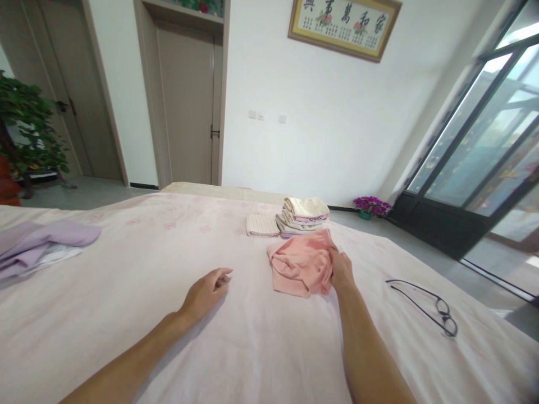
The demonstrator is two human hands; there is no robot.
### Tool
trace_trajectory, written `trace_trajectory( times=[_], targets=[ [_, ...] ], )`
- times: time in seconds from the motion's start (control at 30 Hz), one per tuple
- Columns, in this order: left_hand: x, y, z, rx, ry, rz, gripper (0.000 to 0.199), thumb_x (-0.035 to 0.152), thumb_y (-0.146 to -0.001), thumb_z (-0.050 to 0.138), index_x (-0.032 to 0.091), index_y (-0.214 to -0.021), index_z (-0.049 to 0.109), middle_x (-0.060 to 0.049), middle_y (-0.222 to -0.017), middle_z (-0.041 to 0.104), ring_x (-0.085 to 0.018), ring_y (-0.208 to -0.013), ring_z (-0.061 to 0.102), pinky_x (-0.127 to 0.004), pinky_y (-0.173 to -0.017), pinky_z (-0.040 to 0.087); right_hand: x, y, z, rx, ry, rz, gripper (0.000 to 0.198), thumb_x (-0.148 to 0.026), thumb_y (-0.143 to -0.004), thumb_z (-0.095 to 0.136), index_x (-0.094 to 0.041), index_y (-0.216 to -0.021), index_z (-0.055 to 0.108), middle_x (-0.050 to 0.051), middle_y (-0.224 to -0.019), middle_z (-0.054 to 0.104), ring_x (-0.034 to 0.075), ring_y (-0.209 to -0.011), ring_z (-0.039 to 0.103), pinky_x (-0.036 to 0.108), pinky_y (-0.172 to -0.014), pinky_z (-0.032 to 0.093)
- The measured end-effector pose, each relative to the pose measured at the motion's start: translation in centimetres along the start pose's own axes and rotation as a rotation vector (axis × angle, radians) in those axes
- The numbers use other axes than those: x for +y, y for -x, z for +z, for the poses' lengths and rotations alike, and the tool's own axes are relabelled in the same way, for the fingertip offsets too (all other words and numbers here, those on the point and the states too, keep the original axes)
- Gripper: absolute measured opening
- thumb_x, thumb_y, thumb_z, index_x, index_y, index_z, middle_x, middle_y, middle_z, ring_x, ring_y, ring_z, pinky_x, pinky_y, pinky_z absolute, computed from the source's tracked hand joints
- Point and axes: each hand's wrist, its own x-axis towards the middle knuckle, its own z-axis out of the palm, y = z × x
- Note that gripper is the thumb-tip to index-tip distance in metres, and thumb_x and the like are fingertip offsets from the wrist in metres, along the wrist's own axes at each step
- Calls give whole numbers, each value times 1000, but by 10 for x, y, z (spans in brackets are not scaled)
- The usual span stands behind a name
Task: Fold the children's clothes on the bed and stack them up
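A salmon-pink garment point(301, 264) lies crumpled on the pale pink bedspread point(261, 348); its exact kind is hard to make out. My right hand point(343, 271) is closed on its right edge. To the left of it, over the bedspread, my left hand point(208, 292) has loosely curled fingers with a gap between them and holds nothing. Just behind the pink garment stands a stack of folded clothes point(304, 215), cream, pink and grey. A folded striped cloth point(261, 224) rests against the stack's left side.
Black-framed glasses point(442, 314) lie unfolded to the right of my right arm. A lilac garment point(46, 241) with white cloth point(54, 259) under it lies at the far left. Beyond the bed are a door point(185, 106), purple flowers point(373, 206) and a green plant point(29, 123).
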Motion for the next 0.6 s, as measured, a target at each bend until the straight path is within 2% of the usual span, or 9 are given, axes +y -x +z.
trace_trajectory(
  times=[0.1,0.2,0.27,0.33,0.37,0.43,0.53,0.6],
  targets=[
    [8,-1,8,-21,-8,32,47,31,-77,58,24,-123,64,-6,-110,69,-21,-94,63,-30,-86,46,20,12,9,-130,176,-25,42,-42,-60,76,-17,-92,65,5,-75,70,23,-75,64,30,-64,48],
    [13,1,10,-28,17,50,45,30,-75,61,25,-119,67,-5,-110,69,-22,-97,62,-32,-87,46,29,30,30,-249,649,-208,73,-49,-59,79,-17,-122,60,15,-105,70,28,-91,65,36,-76,47],
    [12,1,11,-13,52,38,44,30,-73,62,26,-117,68,-6,-108,69,-23,-95,62,-32,-87,47,29,40,41,-261,896,-316,69,-49,-66,74,-17,-125,60,17,-107,69,29,-92,65,37,-77,45],
    [9,0,12,3,104,18,44,31,-73,64,25,-117,67,-6,-107,69,-22,-93,63,-33,-85,47,26,48,49,-287,999,-299,50,-43,-69,71,-17,-112,67,14,-96,71,28,-89,65,35,-74,44],
    [8,-1,12,11,138,6,46,32,-74,64,24,-119,66,-7,-107,69,-22,-91,63,-33,-85,48,22,52,51,-316,979,-254,42,-40,-69,70,-17,-104,69,13,-90,72,28,-86,65,34,-72,44],
    [8,-3,12,35,241,-30,54,36,-75,67,22,-126,61,-10,-112,66,-20,-90,63,-34,-85,50,12,65,57,-407,764,-130,34,-38,-70,69,-15,-94,70,9,-82,72,26,-81,64,32,-68,44],
    [13,-5,4,61,475,-73,70,42,-76,71,25,-139,48,-14,-131,57,-21,-103,63,-35,-88,51,-5,93,71,-654,187,52,41,-42,-73,69,-13,-103,68,6,-83,71,23,-78,64,31,-66,47],
    [17,-5,-7,55,610,-81,64,43,-80,68,26,-139,49,-13,-133,58,-21,-108,63,-34,-86,53,-13,112,83,-851,-67,110,47,-47,-76,69,-15,-110,66,6,-86,71,22,-79,64,32,-70,49]
  ],
)
